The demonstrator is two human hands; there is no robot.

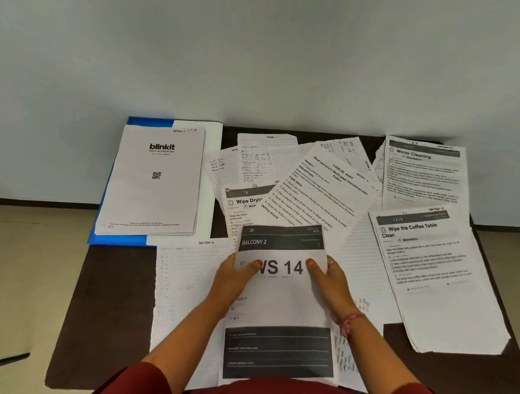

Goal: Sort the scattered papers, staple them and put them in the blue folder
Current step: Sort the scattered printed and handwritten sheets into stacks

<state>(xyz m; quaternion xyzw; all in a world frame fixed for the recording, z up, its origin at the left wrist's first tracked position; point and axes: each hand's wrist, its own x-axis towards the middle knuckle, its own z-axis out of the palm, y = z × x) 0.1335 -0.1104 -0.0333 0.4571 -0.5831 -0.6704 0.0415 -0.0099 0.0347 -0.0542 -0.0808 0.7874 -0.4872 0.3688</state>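
Observation:
Several loose papers lie scattered over a dark table (106, 302). In the middle, both my hands hold a sheet printed "BALCONY 2 / WS 14" (280, 298): my left hand (236, 274) grips its left edge and my right hand (328, 282) its right edge, thumbs on top. At the back left lies the blue folder (119, 240), with a stack headed "blinkit" (154, 179) on top of it. Other sheets read "Wipe the Coffee Table Clean" (429, 279), "Mirror Cleaning" (424, 175) and a task sheet (320, 193). I see no stapler.
A pale wall rises right behind the table. Lined handwritten pages (184, 291) lie under the held sheet and at the back centre (256, 161). Beige floor (4, 266) shows to the left, and some papers overhang the table's right edge.

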